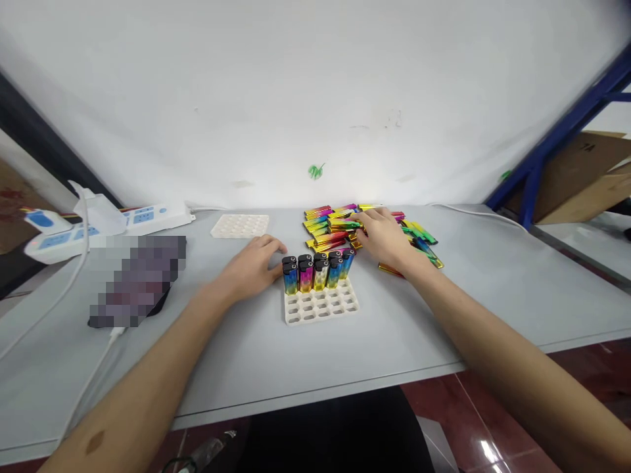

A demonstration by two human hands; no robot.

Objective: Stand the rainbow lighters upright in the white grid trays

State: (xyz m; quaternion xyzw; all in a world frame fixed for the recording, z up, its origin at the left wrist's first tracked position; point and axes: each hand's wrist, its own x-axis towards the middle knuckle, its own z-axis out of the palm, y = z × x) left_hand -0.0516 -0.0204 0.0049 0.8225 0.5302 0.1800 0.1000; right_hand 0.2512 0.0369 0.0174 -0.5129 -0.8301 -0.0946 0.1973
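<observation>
A white tray point(323, 307) with rows of oval slots sits mid-table. Upright lighters point(320, 274) with black tops and shiny blue, pink and gold bodies fill its far rows; the near slots hold nothing. My left hand point(259, 264) rests at the tray's left side, thumb and fingers apart around nothing, tips close to the end lighters. Behind the tray lies a loose pile of shiny multicoloured lighters point(323, 238). My right hand point(384, 231) reaches into it, fingers curled down at a green-and-gold lighter point(344, 224); the fingertips are partly hidden.
A second white slotted tray point(240, 226) lies back left. Further left are a white power strip point(156, 215), a blurred-out dark object point(135, 282) and a white cable point(101, 361). At right stand a blue metal frame point(537, 164) and cardboard boxes point(586, 174). The wall closes off the back.
</observation>
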